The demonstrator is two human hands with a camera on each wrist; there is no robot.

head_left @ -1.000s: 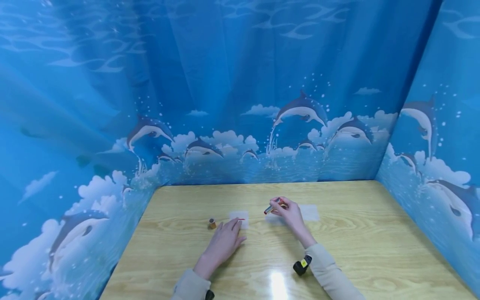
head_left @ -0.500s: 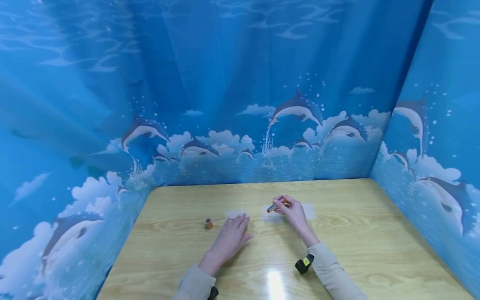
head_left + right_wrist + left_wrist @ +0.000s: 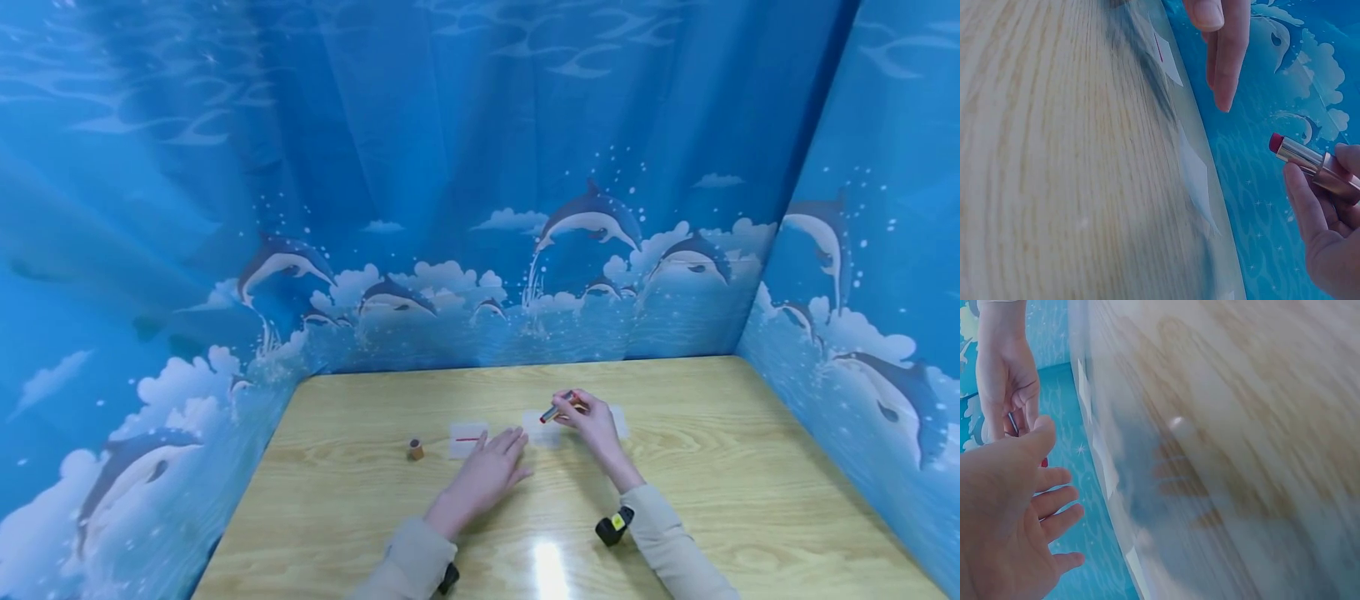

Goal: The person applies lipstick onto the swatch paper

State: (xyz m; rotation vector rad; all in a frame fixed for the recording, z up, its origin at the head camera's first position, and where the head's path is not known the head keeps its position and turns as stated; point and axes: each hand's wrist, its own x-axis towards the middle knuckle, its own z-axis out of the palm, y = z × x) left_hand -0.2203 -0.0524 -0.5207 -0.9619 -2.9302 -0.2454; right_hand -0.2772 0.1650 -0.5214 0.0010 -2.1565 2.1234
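My right hand (image 3: 595,422) pinches an uncapped lipstick (image 3: 1310,159) between thumb and fingers, its red tip pointing left. It is over a white paper piece (image 3: 538,430) on the table. My left hand (image 3: 491,472) reaches forward with its fingers extended, fingertips near the left edge of that paper; in the left wrist view the palm and spread fingers (image 3: 1060,499) hold nothing. Just left of the left hand lies another paper piece (image 3: 461,450) with a red line (image 3: 469,439) across it. A lipstick cap (image 3: 416,450) stands further left.
Part of a third white paper piece (image 3: 619,422) shows beside my right hand. The wood-grain table (image 3: 345,500) ends at a blue dolphin-print curtain (image 3: 450,333) behind and at both sides. A small black device (image 3: 615,525) is strapped at the right wrist.
My left hand has moved right, off the paper with the red line, which now shows in full, toward the middle paper. The right hand stays nearly in place with the lipstick.
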